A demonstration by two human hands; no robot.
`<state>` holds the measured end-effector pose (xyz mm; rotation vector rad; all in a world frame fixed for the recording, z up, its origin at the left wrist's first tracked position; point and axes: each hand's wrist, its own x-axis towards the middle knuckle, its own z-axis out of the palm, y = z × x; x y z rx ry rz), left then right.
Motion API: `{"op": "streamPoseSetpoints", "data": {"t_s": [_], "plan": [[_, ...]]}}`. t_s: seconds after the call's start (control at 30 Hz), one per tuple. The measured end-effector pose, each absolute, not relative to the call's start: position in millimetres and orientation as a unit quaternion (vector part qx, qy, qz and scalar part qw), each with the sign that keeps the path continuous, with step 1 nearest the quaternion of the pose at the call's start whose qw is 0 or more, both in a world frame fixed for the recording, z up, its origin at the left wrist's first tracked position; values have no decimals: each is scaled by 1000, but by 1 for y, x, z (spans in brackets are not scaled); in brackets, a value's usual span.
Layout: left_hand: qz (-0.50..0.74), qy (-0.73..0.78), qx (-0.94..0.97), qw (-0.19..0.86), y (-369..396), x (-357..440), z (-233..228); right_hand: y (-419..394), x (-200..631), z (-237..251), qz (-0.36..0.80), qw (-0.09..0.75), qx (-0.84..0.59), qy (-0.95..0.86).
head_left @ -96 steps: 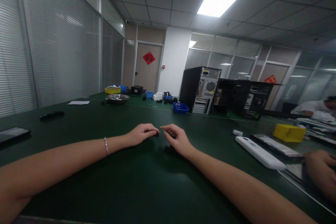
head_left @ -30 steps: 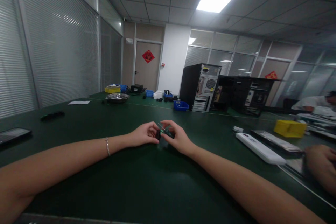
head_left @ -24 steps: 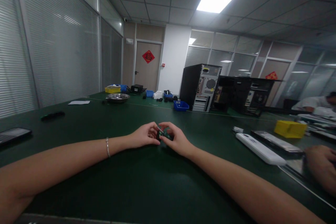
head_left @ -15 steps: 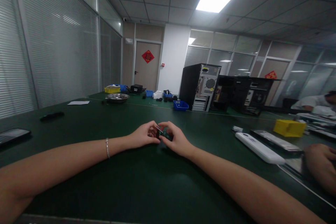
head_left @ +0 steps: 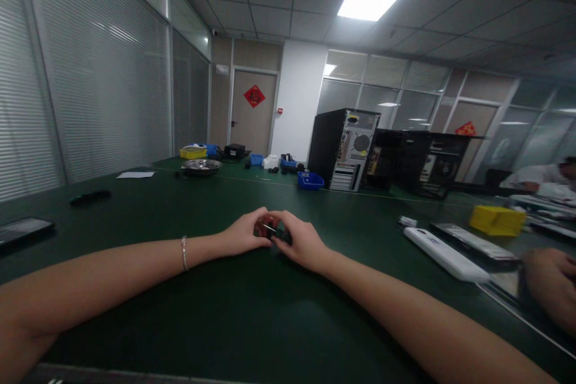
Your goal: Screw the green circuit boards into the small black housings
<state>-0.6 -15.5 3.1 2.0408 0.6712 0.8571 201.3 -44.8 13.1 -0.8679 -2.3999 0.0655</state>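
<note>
Low over the middle of the green table, my left hand [head_left: 246,233] and my right hand [head_left: 302,239] meet, fingertips almost touching. The right fingers are curled round a small dark green-black piece with a thin silvery shaft [head_left: 270,228] that points toward the left fingers. A small dark bit [head_left: 270,234] shows by the left fingertips, too small to name. Those left fingers are bent into a pinch, with a bracelet [head_left: 184,253] on the wrist. Most of what lies between the hands is hidden by fingers.
Computer towers [head_left: 344,150] stand at the back right, beside a blue bin [head_left: 310,180]. A metal bowl [head_left: 201,167] sits back left, a phone [head_left: 26,232] at far left. Rightward are a white oblong device [head_left: 443,252], a yellow box [head_left: 497,220] and another person's hand [head_left: 551,282].
The thin silvery shaft now lies slightly lower and further left, its angle flatter. My right fingers have shifted a little around the dark piece. Both arms stay nearly in place.
</note>
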Motion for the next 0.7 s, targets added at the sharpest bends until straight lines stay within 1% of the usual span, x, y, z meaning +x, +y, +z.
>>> {"op": "streamPoseSetpoints", "data": {"t_s": [0.13, 0.37, 0.43, 0.53, 0.7], "plan": [[345, 256, 793, 432, -13, 1, 3, -44, 201, 11, 8, 280, -334, -900], [368, 273, 746, 483, -1, 4, -5, -45, 201, 9, 2, 293, -327, -898], [398, 288, 721, 488, 9, 2, -6, -44, 201, 9, -1, 312, -334, -890], [475, 326, 666, 474, 35, -13, -2, -40, 204, 7, -7, 347, -352, -869], [600, 409, 548, 416, 83, -72, 14, -35, 209, 4, 3, 360, -353, -864]]}}
